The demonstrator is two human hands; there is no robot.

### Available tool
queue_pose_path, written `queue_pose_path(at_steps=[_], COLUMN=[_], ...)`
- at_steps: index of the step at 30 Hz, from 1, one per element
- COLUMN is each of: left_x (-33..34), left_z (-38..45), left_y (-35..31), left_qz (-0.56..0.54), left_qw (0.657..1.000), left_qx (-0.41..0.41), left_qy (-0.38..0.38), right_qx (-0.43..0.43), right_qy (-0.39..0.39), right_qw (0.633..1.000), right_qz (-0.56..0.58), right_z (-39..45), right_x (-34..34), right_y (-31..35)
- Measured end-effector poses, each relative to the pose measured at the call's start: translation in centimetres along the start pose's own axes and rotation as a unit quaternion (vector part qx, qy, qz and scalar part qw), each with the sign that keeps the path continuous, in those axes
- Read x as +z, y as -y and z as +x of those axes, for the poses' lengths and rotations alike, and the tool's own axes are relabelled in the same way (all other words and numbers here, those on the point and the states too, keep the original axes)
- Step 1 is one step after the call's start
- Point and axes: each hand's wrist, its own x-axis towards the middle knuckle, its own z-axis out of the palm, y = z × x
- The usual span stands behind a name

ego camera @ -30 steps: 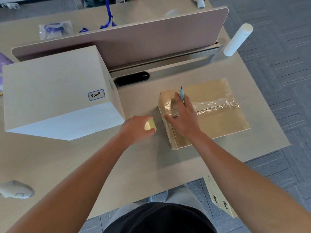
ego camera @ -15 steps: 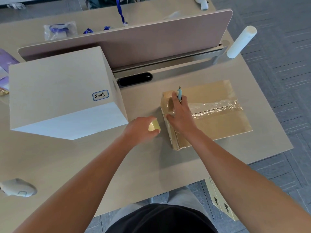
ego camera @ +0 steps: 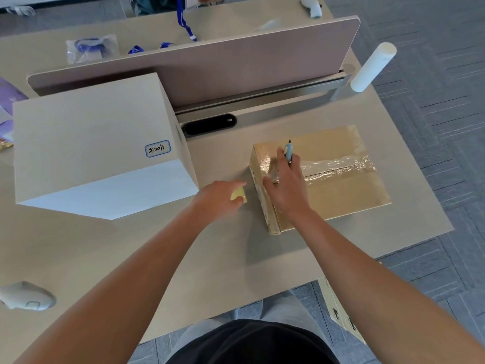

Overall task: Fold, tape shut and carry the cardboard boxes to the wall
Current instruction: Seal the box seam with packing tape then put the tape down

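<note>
Box [ego camera: 341, 195] at 3 o'clock of the desk [ego camera: 131, 258], flat on it, flaps down, clear tape [ego camera: 338, 165] running along the top seam and over the left end. Likely light and probably empty, judging by its low profile; stiff at the edges, softer over the taped seam, slick where the film shines. Best taken at both short ends, or palms under the long sides; not by the tape.

Right hand [ego camera: 284, 185] at the box's 9 o'clock end, palm down on the tape, a small blue cutter [ego camera: 288, 151] pinched between fingers, tip toward 12. Left hand [ego camera: 220, 197] just beside the box's left wall, curled round a yellow roll [ego camera: 239, 195] of tape, mostly covered.

Hard to make out: whether a strip runs from roll to box, since clear film against the desk does not show; the cutter's blade, too small; the box's underside and far wall, hidden. More cardboard [ego camera: 341, 313] below the desk edge at 5 o'clock, cut off, count unclear. Wall not in view
</note>
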Motion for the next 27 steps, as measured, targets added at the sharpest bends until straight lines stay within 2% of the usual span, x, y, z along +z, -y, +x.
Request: queue_pose_path(at_steps=[8, 17, 19, 23, 27], left_x=[-0.1, -0.7, -0.8, -1.1, -1.1], left_z=[0.3, 0.3, 0.5, 0.8, 0.6], left_y=[0.2, -0.6, -0.9, -0.9, -1.4], left_qz=[-0.013, 0.002, -0.023, -0.163, -0.147], left_qw=[1.000, 1.000, 0.999, 0.982, 0.981], left_qx=[-0.004, -0.017, -0.021, -0.054, -0.072], left_qy=[0.006, 0.025, 0.035, 0.073, 0.101], right_qx=[-0.031, 0.004, 0.017, 0.022, 0.009], right_qy=[0.058, -0.013, -0.008, -0.015, -0.021], right_qw=[0.998, 1.000, 1.000, 0.999, 0.999], right_qz=[0.024, -0.013, -0.019, -0.027, -0.046], right_z=[2.4, -0.8, -1.1, -1.1, -1.3], right_x=[0.2, -0.3, 0.1, 0.7, 0.8], right_y=[1.1, -0.7, -0.7, -0.6, -0.9])
